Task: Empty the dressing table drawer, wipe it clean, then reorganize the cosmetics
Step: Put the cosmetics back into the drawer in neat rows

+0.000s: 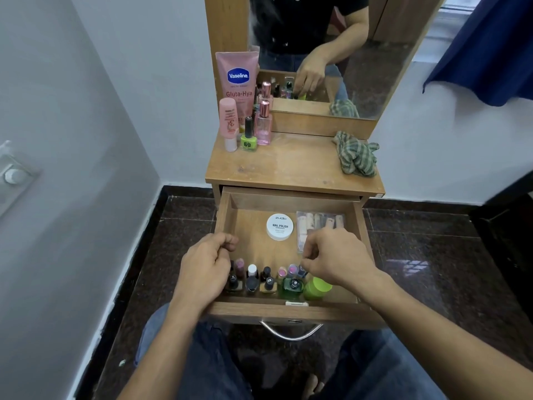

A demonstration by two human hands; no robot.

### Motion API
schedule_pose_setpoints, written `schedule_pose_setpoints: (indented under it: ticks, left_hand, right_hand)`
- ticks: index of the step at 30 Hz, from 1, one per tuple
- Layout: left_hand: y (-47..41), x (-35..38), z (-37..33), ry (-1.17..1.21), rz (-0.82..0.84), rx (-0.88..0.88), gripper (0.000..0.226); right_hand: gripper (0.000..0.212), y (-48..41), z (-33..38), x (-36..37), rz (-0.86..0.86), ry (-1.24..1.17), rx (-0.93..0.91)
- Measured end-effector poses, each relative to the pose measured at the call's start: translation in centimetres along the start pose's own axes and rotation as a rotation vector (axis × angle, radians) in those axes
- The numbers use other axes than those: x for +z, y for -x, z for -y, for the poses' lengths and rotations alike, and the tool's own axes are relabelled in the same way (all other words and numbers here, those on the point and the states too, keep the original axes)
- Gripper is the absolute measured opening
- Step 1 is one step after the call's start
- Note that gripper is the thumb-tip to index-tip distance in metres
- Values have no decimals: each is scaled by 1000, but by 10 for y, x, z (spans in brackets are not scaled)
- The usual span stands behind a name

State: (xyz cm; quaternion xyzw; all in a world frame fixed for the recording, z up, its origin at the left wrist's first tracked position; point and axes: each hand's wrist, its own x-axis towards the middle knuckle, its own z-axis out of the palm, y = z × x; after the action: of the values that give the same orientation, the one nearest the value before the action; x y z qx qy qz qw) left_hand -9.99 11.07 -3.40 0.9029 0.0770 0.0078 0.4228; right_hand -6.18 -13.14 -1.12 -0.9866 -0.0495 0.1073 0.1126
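The wooden drawer (288, 311) is pulled out. Several small nail polish bottles (252, 280) stand in rows along its front, beside a green bottle (292, 287) and a green-lidded jar (317, 287). A white round nail polish jar (279, 226) and a clear pouch of tubes (318, 222) lie further back. My left hand (207, 264) hovers over the left bottles with fingers curled and nothing visible in it. My right hand (336, 255) curls down, fingertips pinching the cap of a small bottle (301, 272) at the right end of the back row.
On the dressing table top (288, 168) stand a pink Vaseline tube (238, 79), a smaller pink tube (227, 122), a green nail polish (248, 140) and a pink perfume bottle (264, 125). A checked cloth (357, 154) lies at the right. A mirror (331, 53) stands behind.
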Motion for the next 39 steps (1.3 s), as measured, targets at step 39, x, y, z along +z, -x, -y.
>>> schedule_pose_setpoints:
  ticks: [39]
  left_hand:
    - [4, -6, -5, 162, 58, -17, 35]
  right_hand:
    - [41, -176, 105, -125, -492, -138, -148]
